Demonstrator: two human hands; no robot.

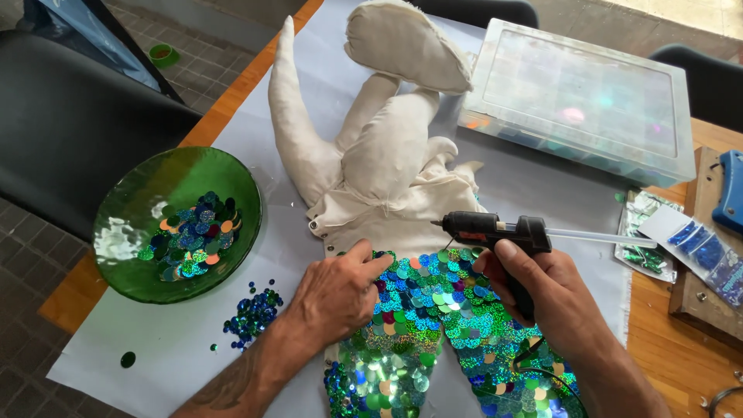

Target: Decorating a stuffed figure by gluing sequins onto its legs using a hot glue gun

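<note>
on the paper-covered table, left hand [334, 298] presses flat, fingers together, on the soft, limp sequined fabric figure [402, 232]. right hand [542, 298] fist-grips the light, rigid glue gun [495, 232] by its handle, away from the nozzle, probably hot.

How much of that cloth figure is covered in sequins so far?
Done: the lower part of the cloth figure is covered in sequins. In hand: the right hand holds a glue gun; the left hand presses the top row. Left: the bare upper half.

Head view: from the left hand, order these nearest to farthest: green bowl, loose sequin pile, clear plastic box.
From the left hand:
1. Loose sequin pile, just to its left on the paper.
2. Green bowl, farther left at the table edge.
3. Clear plastic box, far across at upper right.
</note>
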